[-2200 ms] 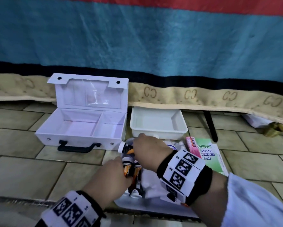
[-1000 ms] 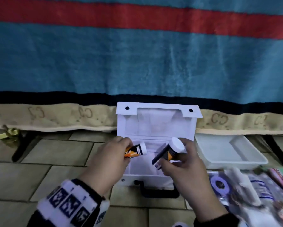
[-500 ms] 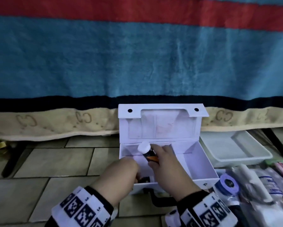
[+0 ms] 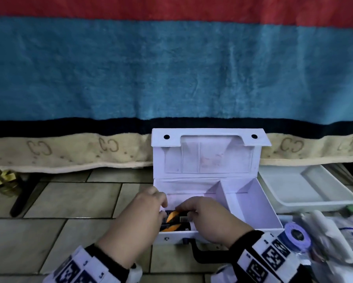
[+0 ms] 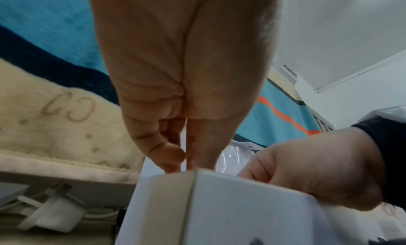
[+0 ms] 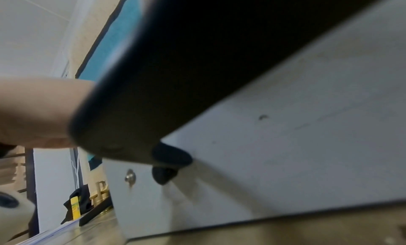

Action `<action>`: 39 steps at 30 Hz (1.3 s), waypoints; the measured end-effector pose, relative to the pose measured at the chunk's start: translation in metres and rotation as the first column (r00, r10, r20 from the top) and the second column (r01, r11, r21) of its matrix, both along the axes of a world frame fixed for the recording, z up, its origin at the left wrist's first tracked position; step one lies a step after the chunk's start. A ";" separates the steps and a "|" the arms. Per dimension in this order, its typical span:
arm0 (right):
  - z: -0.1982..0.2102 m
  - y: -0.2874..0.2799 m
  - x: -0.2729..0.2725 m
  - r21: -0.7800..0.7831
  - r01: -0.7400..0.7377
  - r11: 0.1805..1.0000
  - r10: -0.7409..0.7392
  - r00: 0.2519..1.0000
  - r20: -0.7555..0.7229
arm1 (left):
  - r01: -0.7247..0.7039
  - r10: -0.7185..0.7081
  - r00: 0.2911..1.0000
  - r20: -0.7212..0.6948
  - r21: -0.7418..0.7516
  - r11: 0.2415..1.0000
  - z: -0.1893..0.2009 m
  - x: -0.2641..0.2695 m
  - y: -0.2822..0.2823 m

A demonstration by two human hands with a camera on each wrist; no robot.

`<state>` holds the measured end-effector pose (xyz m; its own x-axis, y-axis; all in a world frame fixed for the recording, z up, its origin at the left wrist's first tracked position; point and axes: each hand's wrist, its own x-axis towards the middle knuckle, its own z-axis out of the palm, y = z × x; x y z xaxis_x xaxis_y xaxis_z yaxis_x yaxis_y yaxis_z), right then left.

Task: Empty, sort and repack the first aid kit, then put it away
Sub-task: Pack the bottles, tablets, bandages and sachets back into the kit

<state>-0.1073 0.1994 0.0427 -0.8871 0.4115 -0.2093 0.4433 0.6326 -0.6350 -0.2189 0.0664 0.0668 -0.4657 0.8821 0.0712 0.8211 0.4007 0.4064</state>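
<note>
Bottles point(image 4: 176, 220) with black-orange labels are laid in the left compartment of the open first aid kit point(image 4: 251, 207) on the floor. Left hand point(image 4: 139, 217) fingertips and curled right hand point(image 4: 207, 216) are touching them; grasp cannot be told. Loose bottles may roll, obstructing repacking.

We read a repeated "CC" monogram along the beige border of the blanket point(image 4: 110, 152), seen from the head and left wrist views. A barcode sits on a black and orange bottle point(image 4: 176, 219), its digits too small to read.
</note>
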 end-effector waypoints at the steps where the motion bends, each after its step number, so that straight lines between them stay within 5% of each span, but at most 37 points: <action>1: 0.001 0.000 0.001 0.007 -0.009 1.000 0.010 1.000 -0.006 | 0.031 -0.031 0.999 -0.010 -0.022 0.999 -0.002 0.001 0.002; 8: -0.005 0.004 -0.003 -0.039 0.157 0.987 -0.158 0.987 -0.013 | 0.132 -0.147 0.986 -0.081 -0.168 0.977 -0.016 0.011 0.004; 12: -0.010 0.005 -0.006 0.072 0.292 0.954 -0.293 0.956 0.012 | 0.138 -0.165 0.980 -0.110 -0.218 0.966 -0.014 0.014 0.001; 28: -0.001 0.000 -0.005 0.107 0.260 0.960 -0.256 0.965 -0.048 | 0.011 -0.088 0.973 -0.213 -0.336 0.942 -0.005 0.027 0.010; 34: 0.033 -0.006 0.032 0.058 0.483 0.874 -0.433 0.826 -0.362 | 0.048 -0.116 0.976 -0.184 -0.337 0.940 0.001 0.026 0.009; 39: 0.052 -0.010 0.114 -0.015 0.679 0.734 -0.608 0.647 -0.459 | 0.149 -0.167 0.979 -0.121 -0.142 0.979 0.014 0.056 0.023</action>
